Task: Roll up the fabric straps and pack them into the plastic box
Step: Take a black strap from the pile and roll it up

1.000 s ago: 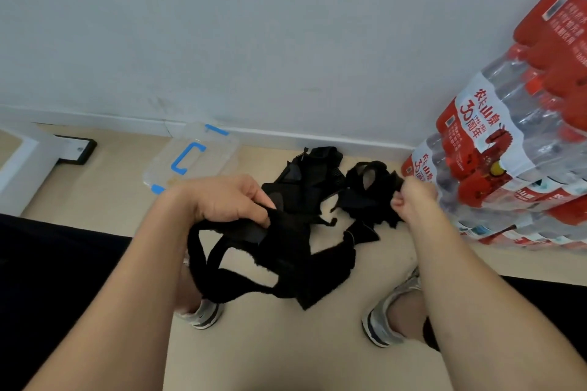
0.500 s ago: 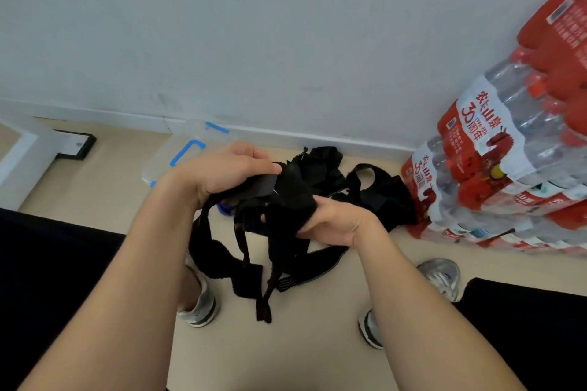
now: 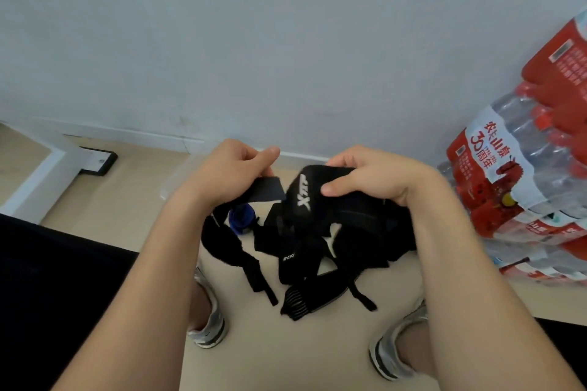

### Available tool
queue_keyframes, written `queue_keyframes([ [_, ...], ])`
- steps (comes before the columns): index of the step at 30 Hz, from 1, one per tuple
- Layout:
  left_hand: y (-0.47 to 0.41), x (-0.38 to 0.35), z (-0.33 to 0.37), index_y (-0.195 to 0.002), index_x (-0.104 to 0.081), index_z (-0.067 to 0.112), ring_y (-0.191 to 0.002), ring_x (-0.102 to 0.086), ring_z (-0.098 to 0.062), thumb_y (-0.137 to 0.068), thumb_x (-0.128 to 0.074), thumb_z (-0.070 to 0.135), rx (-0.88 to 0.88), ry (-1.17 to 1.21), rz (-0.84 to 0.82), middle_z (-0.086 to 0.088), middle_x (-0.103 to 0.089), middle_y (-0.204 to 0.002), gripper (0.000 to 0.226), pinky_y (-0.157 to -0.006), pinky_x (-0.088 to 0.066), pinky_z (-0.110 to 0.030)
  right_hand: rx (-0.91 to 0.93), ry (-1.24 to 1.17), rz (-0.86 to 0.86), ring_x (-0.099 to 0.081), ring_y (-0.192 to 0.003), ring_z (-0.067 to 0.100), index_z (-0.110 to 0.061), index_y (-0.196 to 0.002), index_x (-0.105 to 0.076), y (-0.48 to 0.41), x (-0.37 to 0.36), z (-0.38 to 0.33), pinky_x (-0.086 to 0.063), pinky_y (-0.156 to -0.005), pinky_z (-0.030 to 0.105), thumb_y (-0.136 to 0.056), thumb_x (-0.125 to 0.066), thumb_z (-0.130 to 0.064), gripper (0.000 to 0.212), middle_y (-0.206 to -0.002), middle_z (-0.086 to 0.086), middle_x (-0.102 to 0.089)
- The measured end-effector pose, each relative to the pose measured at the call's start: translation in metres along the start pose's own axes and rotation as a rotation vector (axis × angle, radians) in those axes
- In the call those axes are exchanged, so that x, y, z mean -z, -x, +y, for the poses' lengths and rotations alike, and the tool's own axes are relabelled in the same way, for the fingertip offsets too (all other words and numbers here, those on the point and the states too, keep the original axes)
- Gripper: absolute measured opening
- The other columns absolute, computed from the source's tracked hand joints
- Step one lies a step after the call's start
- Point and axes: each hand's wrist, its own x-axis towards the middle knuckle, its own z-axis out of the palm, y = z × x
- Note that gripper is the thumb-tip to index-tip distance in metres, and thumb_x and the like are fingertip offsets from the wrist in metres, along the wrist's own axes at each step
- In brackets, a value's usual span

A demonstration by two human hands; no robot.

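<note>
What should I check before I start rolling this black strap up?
1. The left hand pinches the strap end: ok.
2. The right hand grips the logo strap: ok.
3. Held strap free of the other straps: not ok, they hang tangled together.
4. Held strap rolled up: not ok, not started.
5. The plastic box open and ready: cannot tell, the left hand hides most of it.

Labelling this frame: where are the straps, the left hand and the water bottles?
straps (image 3: 298,232): head view, bundle middle.
left hand (image 3: 228,174): head view, back of hand.
water bottles (image 3: 508,174): head view, pack label.
</note>
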Motion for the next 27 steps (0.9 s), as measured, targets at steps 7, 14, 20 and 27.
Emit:
queue_keyframes([
  [7,-0.005,0.005,-0.008,-0.079,-0.083,0.017,-0.058,-0.066,-0.007,-0.094,-0.057,0.08,0.042,0.074,-0.048,0.001,-0.078,-0.071,0.069,-0.06,-0.051,-0.022,0.08,-0.298,0.186,-0.08,-0.104,0.03,-0.013,-0.117,-0.075,0.012,0.014,0.011,-0.066,-0.089,0.04,-0.108,-0.061,-0.013,0.016,-0.113,0.012,-0.082],
  [14,-0.002,-0.001,-0.005,-0.091,-0.078,0.014,-0.08,-0.068,-0.021,-0.097,-0.073,0.051,-0.059,0.394,-0.309,-0.009,-0.074,-0.084,0.037,-0.073,-0.055,-0.034,0.303,-0.346,0.549,-0.08,-0.102,0.016,-0.036,-0.114,-0.077,-0.006,-0.005,-0.008,-0.066,-0.085,0.034,-0.106,-0.059,-0.015,0.029,-0.11,-0.007,-0.082],
  [20,0.008,-0.018,0.001,-0.093,-0.066,-0.014,-0.083,-0.057,-0.024,-0.09,-0.081,0.05,-0.145,0.371,-0.548,-0.012,-0.064,-0.085,0.066,-0.077,-0.045,-0.034,0.33,-0.701,0.873,-0.077,-0.11,0.02,-0.022,-0.121,-0.072,-0.021,-0.017,-0.028,-0.063,-0.1,0.046,-0.106,-0.055,-0.012,0.024,-0.116,0.002,-0.08],
  [27,0.01,-0.025,0.022,-0.092,-0.076,0.002,-0.062,-0.066,-0.013,-0.092,-0.076,0.038,-0.046,0.623,-0.356,-0.008,-0.07,-0.075,0.036,-0.056,-0.053,-0.022,0.271,-0.785,0.121,-0.074,-0.112,0.026,-0.02,-0.137,-0.072,-0.016,-0.021,0.006,-0.062,-0.091,0.042,-0.094,-0.075,-0.053,0.054,-0.13,0.01,-0.075],
])
